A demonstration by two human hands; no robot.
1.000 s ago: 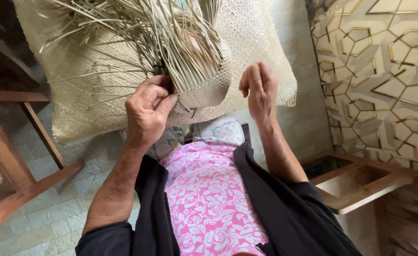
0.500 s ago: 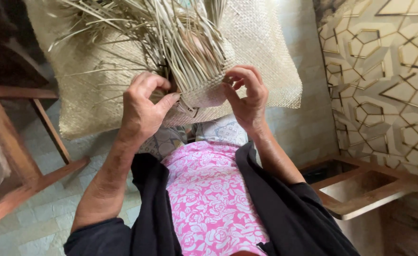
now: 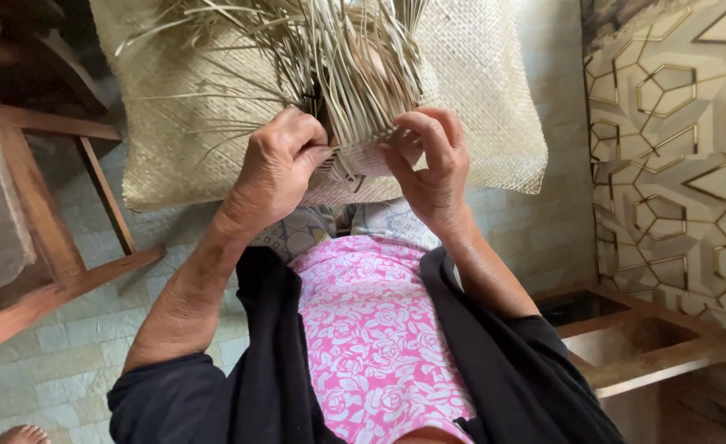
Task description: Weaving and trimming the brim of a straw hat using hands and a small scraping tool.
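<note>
Left hand (image 3: 276, 168) pinches loose straw strips (image 3: 354, 74) | right hand (image 3: 433, 164) grips half-woven piece (image 3: 371, 156) on lap, over woven mat (image 3: 478, 99) | risk: brittle strips could snap or weave loosen if pulled hard

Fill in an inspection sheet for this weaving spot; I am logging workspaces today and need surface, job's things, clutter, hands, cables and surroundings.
Surface: large woven mat lies across the lap, over a pale tiled floor.
Job's things: small woven piece with loose straw strips fanning upward, unfinished.
Clutter: nothing seen.
Hands: left hand pinches the small piece's edge; right hand has its fingers curled on the opposite edge.
Cables: nothing seen.
Surroundings: wooden frame at left, wooden frame at lower right, wall panel with gold geometric lines at right, bare toes at the bottom left corner.
</note>
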